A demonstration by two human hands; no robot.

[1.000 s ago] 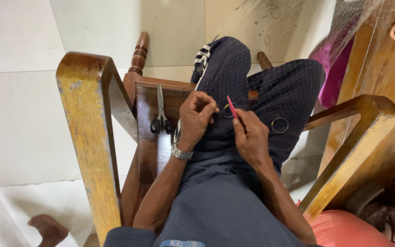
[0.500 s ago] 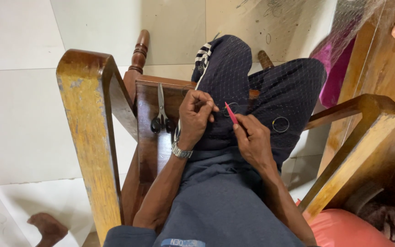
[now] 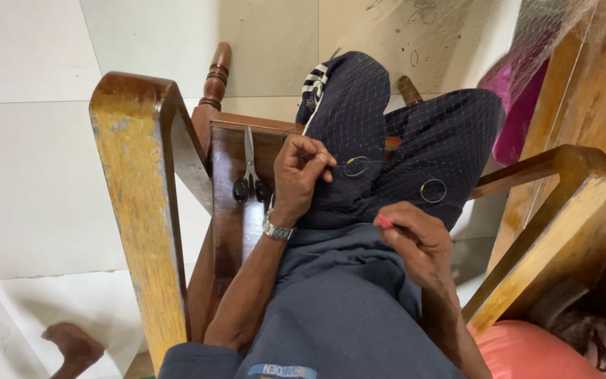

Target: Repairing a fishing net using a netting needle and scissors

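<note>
A person seated in a wooden chair works on fine netting [image 3: 387,133] spread over dark-trousered knees. Nearest the camera, the right hand [image 3: 422,242] is curled shut, fingers pinching a slim pink tool [image 3: 384,221] whose tip points up and left toward the knees. Farther out, the left hand [image 3: 301,172] pinches the mesh just beside a small yellow-and-dark ring [image 3: 356,166]; this hand is the nearer one to that ring. A second ring [image 3: 433,190] lies on the other knee, up and slightly right of the pink tool. Beyond the left wrist, scissors [image 3: 250,172] rest lengthwise on the chair's armrest [image 3: 229,210], blades pointing away.
</note>
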